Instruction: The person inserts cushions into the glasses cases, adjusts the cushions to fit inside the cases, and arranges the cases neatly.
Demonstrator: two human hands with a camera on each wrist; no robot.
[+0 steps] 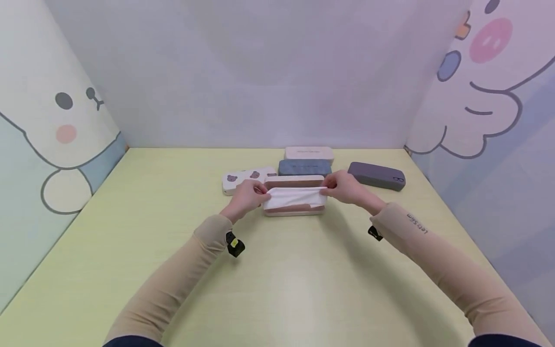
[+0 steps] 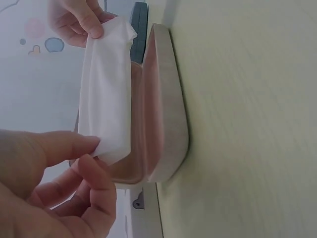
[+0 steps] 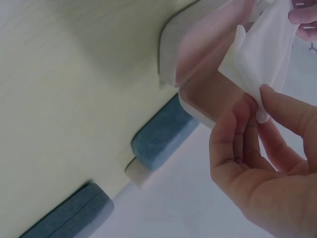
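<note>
A folded white cloth [image 1: 295,197] is stretched between my two hands, over an opened glasses case [image 1: 295,213] with a pink lining and pale outside. Its left end is pinched between thumb and index finger of my left hand [image 1: 248,197]. My right hand [image 1: 345,187] pinches the opposite end. In the left wrist view the cloth [image 2: 106,94] hangs in front of the case's inside, and one half of the case [image 2: 171,109] stands nearest the camera. In the right wrist view a loose corner of the cloth [image 3: 262,54] sticks out beside the right fingers.
Behind the opened case lie a blue glasses case [image 1: 305,167] and a pale pink one [image 1: 309,153]. A white case with bear prints [image 1: 243,178] lies to the left, a dark grey case [image 1: 376,176] to the right. A pale wall [image 1: 269,72] stands along the table's back edge.
</note>
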